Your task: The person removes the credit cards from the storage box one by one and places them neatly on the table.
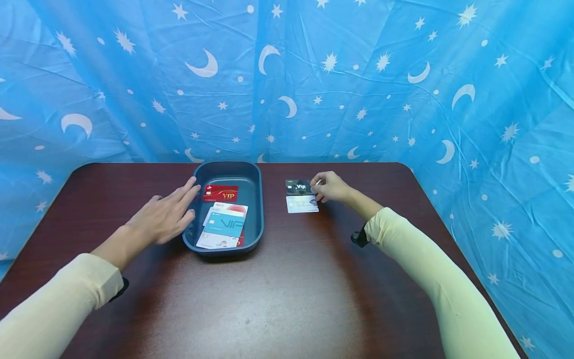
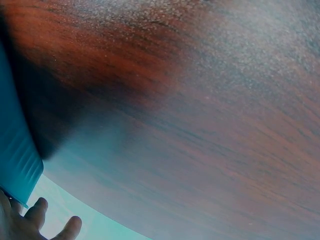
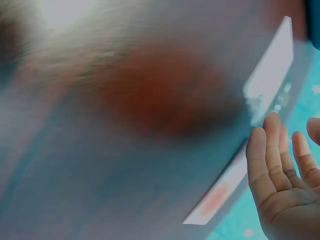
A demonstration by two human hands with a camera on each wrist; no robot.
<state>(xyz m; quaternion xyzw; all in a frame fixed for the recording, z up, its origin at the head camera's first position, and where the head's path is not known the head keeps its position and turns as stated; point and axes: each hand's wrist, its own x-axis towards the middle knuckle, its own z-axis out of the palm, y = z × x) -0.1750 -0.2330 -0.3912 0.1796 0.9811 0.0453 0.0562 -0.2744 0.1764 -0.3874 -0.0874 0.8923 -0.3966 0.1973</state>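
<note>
In the head view my left hand [image 1: 163, 217] rests at the left rim of a dark blue oval-cornered tray [image 1: 260, 209], its fingers straight. Inside lie several plastic cards: a red VIP card [image 1: 221, 193], a light blue VIP card [image 1: 224, 224] and white ones partly under it. My right hand [image 1: 331, 188] is right of a black Vip card [image 1: 296, 187] and a white card [image 1: 301, 204] on the table. Its thumb and index finger pinch a pale card, a thin edge in the head view; the right wrist view has this pink-marked card [image 3: 215, 202] behind the thumb.
The dark brown wooden table [image 1: 278, 299] has rounded far corners. A blue curtain [image 1: 305, 85] with white moons and stars hangs right behind its far edge. In the left wrist view the tray's ribbed wall [image 2: 22, 155] is at the left.
</note>
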